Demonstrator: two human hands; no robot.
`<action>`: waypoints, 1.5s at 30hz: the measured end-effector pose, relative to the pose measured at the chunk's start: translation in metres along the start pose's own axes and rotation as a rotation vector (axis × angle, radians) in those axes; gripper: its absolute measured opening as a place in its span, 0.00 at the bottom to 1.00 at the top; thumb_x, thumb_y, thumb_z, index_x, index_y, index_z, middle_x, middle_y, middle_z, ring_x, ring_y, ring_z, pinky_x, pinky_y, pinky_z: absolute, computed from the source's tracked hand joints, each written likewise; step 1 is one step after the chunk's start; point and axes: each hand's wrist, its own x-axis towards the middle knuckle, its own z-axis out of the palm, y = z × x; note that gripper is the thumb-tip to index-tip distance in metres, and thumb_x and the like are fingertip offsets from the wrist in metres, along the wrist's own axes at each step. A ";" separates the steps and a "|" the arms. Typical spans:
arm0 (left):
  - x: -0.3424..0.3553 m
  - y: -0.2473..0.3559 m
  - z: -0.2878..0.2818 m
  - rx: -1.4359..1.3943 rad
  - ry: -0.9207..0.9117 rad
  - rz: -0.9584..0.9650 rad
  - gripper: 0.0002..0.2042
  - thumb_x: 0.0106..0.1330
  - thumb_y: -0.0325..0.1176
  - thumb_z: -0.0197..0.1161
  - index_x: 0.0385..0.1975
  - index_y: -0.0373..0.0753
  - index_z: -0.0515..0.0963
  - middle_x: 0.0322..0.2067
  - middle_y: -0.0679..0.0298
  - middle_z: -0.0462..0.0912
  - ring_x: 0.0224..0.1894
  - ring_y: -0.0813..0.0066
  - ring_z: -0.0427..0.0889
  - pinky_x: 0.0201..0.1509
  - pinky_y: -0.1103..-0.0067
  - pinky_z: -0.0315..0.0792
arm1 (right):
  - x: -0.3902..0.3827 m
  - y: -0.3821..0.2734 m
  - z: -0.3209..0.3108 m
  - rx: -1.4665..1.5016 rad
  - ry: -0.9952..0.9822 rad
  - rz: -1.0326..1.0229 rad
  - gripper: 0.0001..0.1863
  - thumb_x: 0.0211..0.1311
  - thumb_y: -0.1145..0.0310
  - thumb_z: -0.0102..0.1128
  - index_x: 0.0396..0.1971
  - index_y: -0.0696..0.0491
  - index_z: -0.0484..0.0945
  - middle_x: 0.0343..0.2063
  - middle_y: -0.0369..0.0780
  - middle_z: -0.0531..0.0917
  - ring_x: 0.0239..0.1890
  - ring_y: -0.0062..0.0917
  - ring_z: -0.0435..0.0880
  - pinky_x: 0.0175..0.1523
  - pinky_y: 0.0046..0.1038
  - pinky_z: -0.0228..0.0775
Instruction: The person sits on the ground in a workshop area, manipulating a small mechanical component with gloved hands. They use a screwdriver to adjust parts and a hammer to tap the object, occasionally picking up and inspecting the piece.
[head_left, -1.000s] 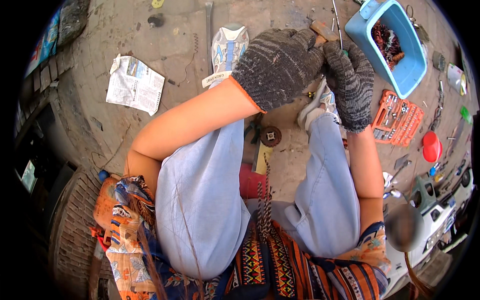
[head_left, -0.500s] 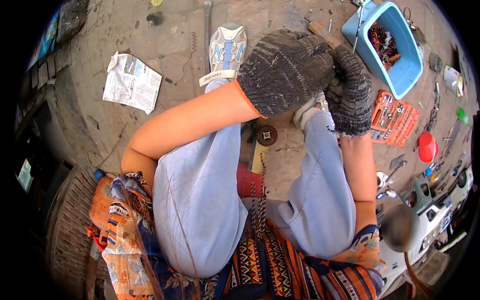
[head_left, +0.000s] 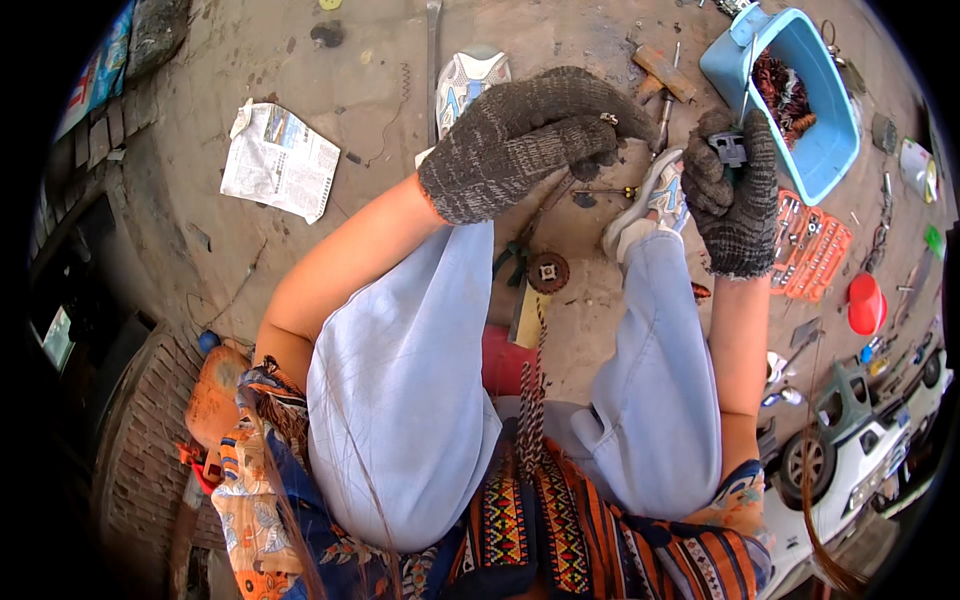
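Grey part [head_left: 728,148] in the right hand [head_left: 735,205], near the blue tub [head_left: 828,165]
Its fingers curl closed around the part and 1 thin rod [head_left: 748,82]; the left hand [head_left: 530,145], apart, pinches 1 small bit [head_left: 608,118], thumb and finger nearly together.

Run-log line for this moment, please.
left gloved hand: pinching small metal piece | right gloved hand: holding grey metal part, thin rod | nearby: blue bin

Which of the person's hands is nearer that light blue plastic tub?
Right. The right hand is close by the light blue plastic tub, at its lower left in the picture; the left hand is clearly farther left.
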 end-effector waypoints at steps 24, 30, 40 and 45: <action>0.005 -0.005 -0.009 0.469 0.058 0.354 0.13 0.56 0.25 0.59 0.42 0.38 0.78 0.42 0.59 0.78 0.46 0.65 0.75 0.51 0.73 0.71 | -0.004 0.033 0.009 -0.888 -0.100 -0.191 0.14 0.56 0.67 0.62 0.41 0.54 0.78 0.36 0.37 0.81 0.39 0.20 0.78 0.48 0.22 0.69; 0.009 0.000 -0.008 0.578 0.064 0.487 0.13 0.55 0.23 0.59 0.42 0.39 0.77 0.40 0.60 0.79 0.46 0.64 0.75 0.50 0.72 0.71 | -0.004 0.036 0.006 -0.925 -0.106 -0.214 0.15 0.55 0.67 0.62 0.43 0.55 0.78 0.37 0.38 0.81 0.39 0.19 0.78 0.46 0.23 0.71; 0.000 -0.001 0.000 0.036 0.157 -0.139 0.21 0.61 0.26 0.58 0.56 0.37 0.67 0.34 0.60 0.82 0.32 0.77 0.81 0.33 0.82 0.76 | -0.013 0.025 0.031 -0.816 -0.080 -0.348 0.17 0.53 0.63 0.64 0.41 0.55 0.78 0.35 0.37 0.82 0.39 0.19 0.79 0.44 0.23 0.71; -0.002 0.003 0.000 0.014 0.103 -0.217 0.19 0.62 0.28 0.57 0.55 0.37 0.68 0.30 0.61 0.82 0.28 0.77 0.81 0.29 0.82 0.76 | -0.009 0.025 0.028 -0.909 0.027 -0.233 0.16 0.54 0.61 0.63 0.38 0.55 0.79 0.31 0.36 0.82 0.33 0.19 0.79 0.39 0.22 0.70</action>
